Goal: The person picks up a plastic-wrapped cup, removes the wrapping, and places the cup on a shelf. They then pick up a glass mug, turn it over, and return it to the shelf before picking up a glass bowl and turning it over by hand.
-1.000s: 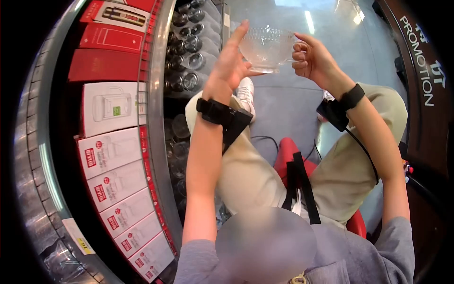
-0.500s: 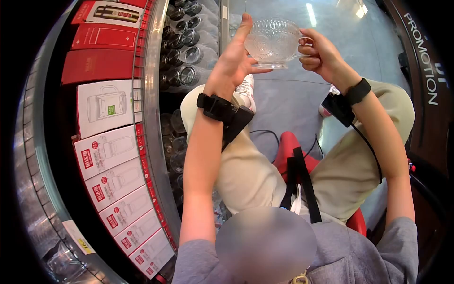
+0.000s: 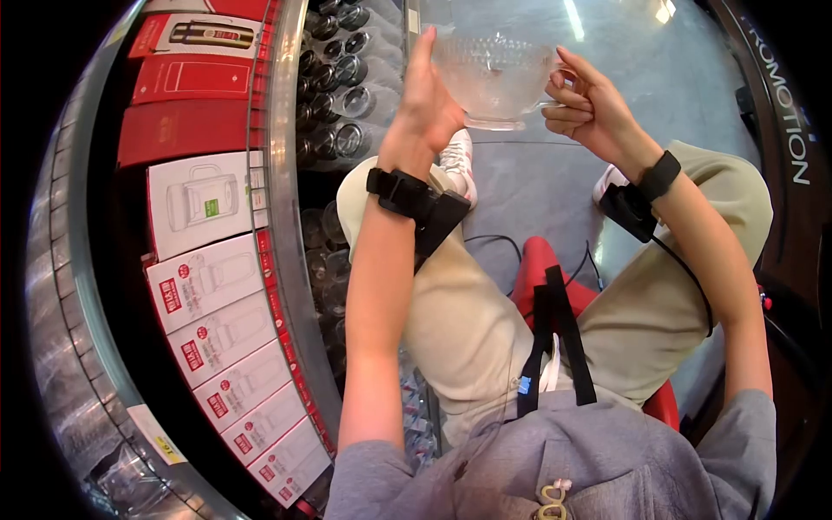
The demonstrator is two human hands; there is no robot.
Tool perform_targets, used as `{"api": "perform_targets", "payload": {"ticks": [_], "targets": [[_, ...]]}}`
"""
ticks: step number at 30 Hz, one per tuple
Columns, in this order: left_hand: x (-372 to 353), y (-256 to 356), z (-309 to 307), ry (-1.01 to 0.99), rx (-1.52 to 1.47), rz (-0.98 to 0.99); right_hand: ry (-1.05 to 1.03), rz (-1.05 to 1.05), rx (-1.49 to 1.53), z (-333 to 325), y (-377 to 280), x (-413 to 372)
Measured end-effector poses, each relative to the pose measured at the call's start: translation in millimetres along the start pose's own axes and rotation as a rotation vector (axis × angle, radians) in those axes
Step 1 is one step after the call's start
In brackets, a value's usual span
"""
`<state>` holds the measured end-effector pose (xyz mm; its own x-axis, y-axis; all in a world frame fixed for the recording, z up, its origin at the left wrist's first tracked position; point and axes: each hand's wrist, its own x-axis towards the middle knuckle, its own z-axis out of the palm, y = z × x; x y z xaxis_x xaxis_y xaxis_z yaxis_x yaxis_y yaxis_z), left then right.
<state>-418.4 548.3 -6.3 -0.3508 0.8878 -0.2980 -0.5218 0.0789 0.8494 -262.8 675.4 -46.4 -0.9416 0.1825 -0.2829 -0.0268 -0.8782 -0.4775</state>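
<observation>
Turned edge-on, left hand (image 3: 429,100) now presses straight fingers against glass cup (image 3: 496,78); right hand (image 3: 588,106) fingers pinch its hidden handle.

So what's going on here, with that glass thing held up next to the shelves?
A person seated on a red stool holds a clear patterned glass cup up in front of them. The right hand pinches its handle, while the left hand rests flat against its other side, fingers straight. Beside them, a shelf carries rows of glasses and white and red boxes.
</observation>
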Motion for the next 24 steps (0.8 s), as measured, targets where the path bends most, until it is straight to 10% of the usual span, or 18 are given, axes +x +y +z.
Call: {"api": "perform_targets", "payload": {"ticks": [8, 24], "targets": [[-4.0, -5.4, 12.2, -0.003, -0.242, -0.026, -0.250, 0.062, 0.052, -6.4, -0.8, 6.1], [1.6, -17.2, 17.9, 0.061, -0.126, -0.094, 0.411, -0.107, -0.487, 22.6, -1.1, -3.8]]}}
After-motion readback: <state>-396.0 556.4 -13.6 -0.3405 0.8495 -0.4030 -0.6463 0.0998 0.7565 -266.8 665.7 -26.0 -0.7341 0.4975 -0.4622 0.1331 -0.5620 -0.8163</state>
